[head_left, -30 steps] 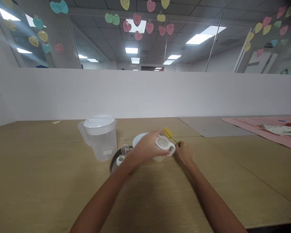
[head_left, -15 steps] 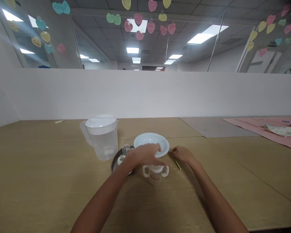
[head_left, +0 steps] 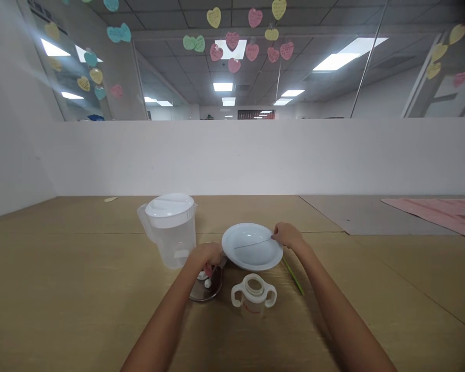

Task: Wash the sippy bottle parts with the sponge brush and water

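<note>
A small white part (head_left: 207,283) is lying in a round tray (head_left: 214,293), on the near side of the left hand (head_left: 208,256), the nearer one; its long axis is unclear. The left fingers are curling inward (their grip is hidden). The right hand (head_left: 289,235) is pinching narrowly at a thin line slanting leftward across a white bowl (head_left: 248,256). A two-handled bottle (head_left: 251,306) is standing nearer the viewer, a lidded jug (head_left: 174,240) towards the counter's (head_left: 81,289) back edge.
</note>
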`<state>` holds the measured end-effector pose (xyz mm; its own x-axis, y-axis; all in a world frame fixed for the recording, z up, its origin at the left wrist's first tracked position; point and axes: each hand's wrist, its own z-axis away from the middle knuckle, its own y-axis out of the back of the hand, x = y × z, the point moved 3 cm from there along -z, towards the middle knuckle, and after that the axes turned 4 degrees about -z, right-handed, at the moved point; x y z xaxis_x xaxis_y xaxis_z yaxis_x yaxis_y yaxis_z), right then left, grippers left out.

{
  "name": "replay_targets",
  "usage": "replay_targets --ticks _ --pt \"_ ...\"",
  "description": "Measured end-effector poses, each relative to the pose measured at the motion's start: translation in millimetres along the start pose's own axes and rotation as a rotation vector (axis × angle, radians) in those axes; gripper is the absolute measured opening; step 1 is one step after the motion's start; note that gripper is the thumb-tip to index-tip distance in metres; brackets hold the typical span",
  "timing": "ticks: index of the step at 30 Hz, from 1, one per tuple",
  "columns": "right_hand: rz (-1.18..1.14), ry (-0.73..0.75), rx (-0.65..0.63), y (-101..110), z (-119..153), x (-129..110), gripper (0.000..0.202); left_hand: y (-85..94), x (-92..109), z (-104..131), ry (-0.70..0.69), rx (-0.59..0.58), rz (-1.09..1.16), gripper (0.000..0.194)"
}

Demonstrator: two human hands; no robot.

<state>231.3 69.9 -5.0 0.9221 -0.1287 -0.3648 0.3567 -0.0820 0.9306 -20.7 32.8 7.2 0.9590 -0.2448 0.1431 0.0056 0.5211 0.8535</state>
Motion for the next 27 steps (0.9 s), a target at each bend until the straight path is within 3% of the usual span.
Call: replay_targets --ticks 4,8,13,18,21,23,25,27 --pt "0.000 -0.017 0.068 9 7 -4 0.018 -0.9 4 -2 -0.040 0.026 0.011 0.011" --pt "-0.069 0.049 0.158 17 13 -18 0.018 -1.5 7 -6 -0.077 0.126 -0.013 0.008" --pt "-0.501 0.124 0.238 9 15 -38 0.016 17.8 8 4 -0.134 0.365 -0.101 0.010" --pt "-0.668 0.184 0.111 -17 14 -55 0.021 42.5 4 33 -0.123 0.547 -0.137 0.004" --pt "-0.696 0.241 -0.012 -32 18 -65 0.021 51.6 7 51 -0.167 0.733 -0.110 0.009" --pt "-0.705 0.268 -0.027 -33 21 -70 0.022 54.9 10 57 -0.233 0.856 -0.053 0.014" --pt "-0.719 0.270 0.049 -23 27 -70 0.030 56.2 13 57 -0.304 0.922 0.031 0.018" --pt "-0.727 0.280 0.259 1 37 -69 0.043 56.2 15 52 -0.354 0.945 0.107 0.021"
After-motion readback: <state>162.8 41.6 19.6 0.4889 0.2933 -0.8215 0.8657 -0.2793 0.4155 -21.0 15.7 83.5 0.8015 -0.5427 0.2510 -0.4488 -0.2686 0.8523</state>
